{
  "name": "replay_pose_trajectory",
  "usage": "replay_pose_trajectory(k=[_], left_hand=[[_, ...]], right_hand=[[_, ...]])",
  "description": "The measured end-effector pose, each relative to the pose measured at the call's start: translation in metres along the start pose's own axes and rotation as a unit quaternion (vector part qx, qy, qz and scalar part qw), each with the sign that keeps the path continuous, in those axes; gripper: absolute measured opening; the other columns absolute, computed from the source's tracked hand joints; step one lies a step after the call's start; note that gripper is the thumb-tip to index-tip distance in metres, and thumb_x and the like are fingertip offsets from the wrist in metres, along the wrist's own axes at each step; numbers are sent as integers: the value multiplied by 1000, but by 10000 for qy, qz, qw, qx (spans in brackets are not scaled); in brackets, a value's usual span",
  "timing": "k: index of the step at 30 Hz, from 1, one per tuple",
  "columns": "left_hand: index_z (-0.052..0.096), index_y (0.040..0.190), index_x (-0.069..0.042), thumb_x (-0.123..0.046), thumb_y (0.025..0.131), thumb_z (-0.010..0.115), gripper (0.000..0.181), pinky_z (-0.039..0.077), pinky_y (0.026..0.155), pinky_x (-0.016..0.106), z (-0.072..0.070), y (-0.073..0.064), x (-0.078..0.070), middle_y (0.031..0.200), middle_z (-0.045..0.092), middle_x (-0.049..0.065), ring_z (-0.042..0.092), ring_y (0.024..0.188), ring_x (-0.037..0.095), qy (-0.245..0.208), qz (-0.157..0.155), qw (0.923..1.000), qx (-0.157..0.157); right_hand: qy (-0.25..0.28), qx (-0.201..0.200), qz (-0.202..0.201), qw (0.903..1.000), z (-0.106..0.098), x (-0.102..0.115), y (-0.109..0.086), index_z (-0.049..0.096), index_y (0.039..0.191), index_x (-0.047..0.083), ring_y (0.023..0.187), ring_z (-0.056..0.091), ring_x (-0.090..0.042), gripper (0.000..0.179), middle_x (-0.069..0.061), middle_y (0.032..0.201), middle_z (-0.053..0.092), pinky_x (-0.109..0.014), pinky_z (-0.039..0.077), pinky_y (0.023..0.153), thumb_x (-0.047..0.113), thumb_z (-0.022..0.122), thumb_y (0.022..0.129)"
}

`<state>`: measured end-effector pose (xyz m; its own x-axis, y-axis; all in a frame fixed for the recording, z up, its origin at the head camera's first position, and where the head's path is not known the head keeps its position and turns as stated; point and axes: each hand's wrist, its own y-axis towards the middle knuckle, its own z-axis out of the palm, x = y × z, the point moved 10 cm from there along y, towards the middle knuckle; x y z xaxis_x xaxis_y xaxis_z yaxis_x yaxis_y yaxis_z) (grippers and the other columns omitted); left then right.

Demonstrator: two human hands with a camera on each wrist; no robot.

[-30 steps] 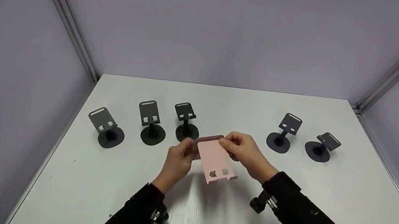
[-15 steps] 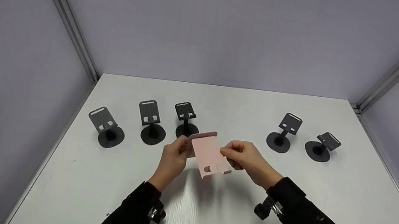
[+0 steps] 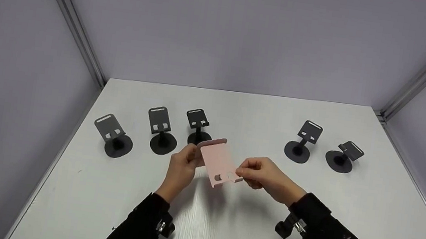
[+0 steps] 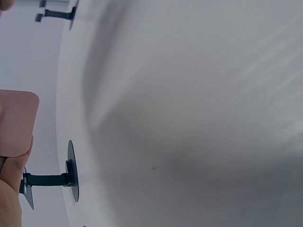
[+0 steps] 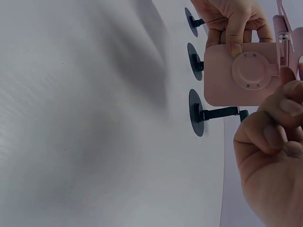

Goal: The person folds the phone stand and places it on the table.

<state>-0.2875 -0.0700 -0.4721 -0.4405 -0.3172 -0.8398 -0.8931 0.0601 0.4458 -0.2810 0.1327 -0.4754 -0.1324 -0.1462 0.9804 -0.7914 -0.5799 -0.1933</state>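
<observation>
A pink phone stand [image 3: 217, 158] is held above the table in the head view, its plate tilted, with two cutouts near the lower lip. My left hand [image 3: 181, 168] grips it by the base at the left. In the right wrist view the rectangular base [image 5: 218, 78] shows a round disc, with my left thumb pressed on it. My right hand [image 3: 271, 179] pinches the lower right edge of the plate, by the lip, with thumb and curled fingers. The left wrist view shows only a corner of the pink base and part of my left hand [image 4: 9, 194].
Several dark phone stands with round bases stand on the white table [image 3: 263, 113]. On the left are the outer stand [image 3: 108, 127], the middle stand [image 3: 160, 120] and the near-centre stand [image 3: 197, 118]. Two more, an upright stand [image 3: 310, 131] and a low-tilted stand [image 3: 351, 151], are at right. Grey walls enclose the table.
My left hand has shifted slightly left with the pink phone stand. My right hand has slid from the plate's upper edge down its right side to the lower lip.
</observation>
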Motion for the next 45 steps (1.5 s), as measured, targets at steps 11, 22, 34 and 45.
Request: replay_pose_trajectory(k=[11,22,34,45], left_hand=[[63,97,-5,7,94,65,12,59,73,36,-1,-1,2,93,78,10,77,87,21,300,-49,9995,-52],[64,99,-6,9,94,61,16,60,76,37,2,-4,2,96,78,9,77,88,21,100,-207,9997,-20],[65,101,-4,9,94,60,16,60,75,37,5,-7,5,96,78,14,77,88,24,-94,-448,9989,-42],[66,104,-6,5,97,62,13,62,78,40,7,-11,7,97,78,12,77,90,23,-443,-672,9968,-43]], right_hand=[[-19,217,392,9990,6,-6,-1,70,91,6,61,38,-11,13,2,73,51,-24,29,55,18,74,94],[-90,424,264,9987,8,-3,-2,65,91,4,61,39,-9,10,3,74,57,-24,30,55,11,69,96],[-277,400,186,9986,8,-3,-1,64,91,5,61,38,-9,10,4,74,54,-24,30,56,11,68,97],[-352,345,66,9988,10,-3,-3,63,90,5,60,36,-9,10,5,72,52,-26,27,57,10,68,97]])
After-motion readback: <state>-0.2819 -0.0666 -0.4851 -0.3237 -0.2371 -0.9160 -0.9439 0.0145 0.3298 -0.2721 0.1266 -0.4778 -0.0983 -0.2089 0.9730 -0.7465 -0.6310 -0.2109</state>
